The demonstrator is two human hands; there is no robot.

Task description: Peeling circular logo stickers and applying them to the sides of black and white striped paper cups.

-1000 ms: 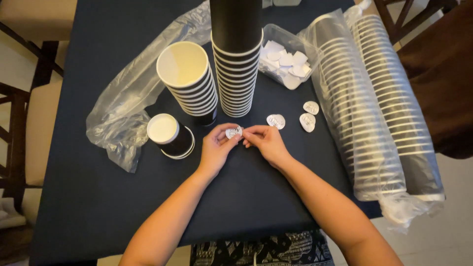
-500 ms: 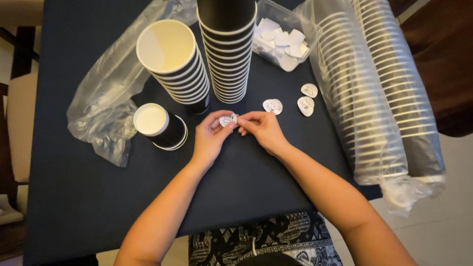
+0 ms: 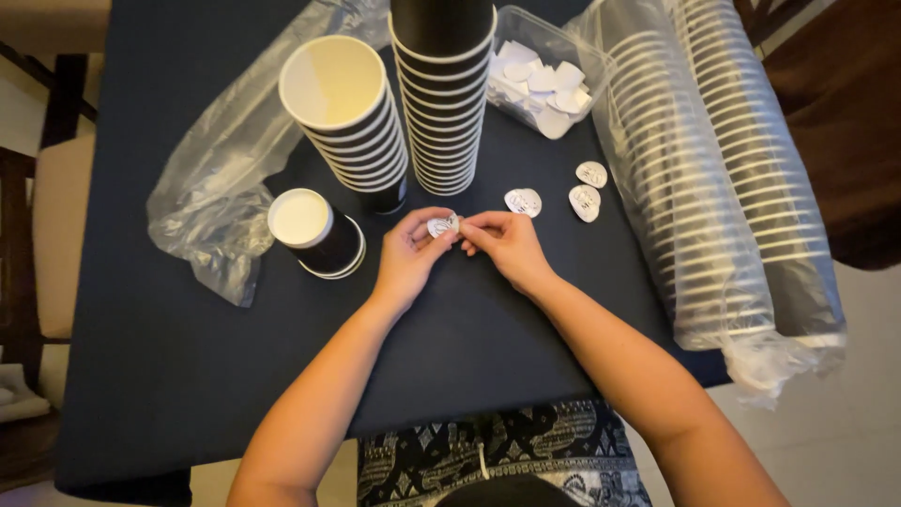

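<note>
Both hands barely shifted since earlier, still pinching. Left hand (image 3: 405, 255) and right hand (image 3: 504, 244) fingers close narrow on one small white sticker (image 3: 442, 225) at frame centre. Risk: it may fold or cling to fingertips. Beyond, loose stickers (image 3: 523, 201), cup stack (image 3: 352, 127) could get nudged.

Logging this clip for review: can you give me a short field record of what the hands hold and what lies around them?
left hand: pinches small white sticker
right hand: pinches same sticker
loose stickers: three, on dark table
single cup: upright, left of hands
cup stacks: two, behind hands
clear tub: holds white stickers
bagged cup sleeves: right side
</note>
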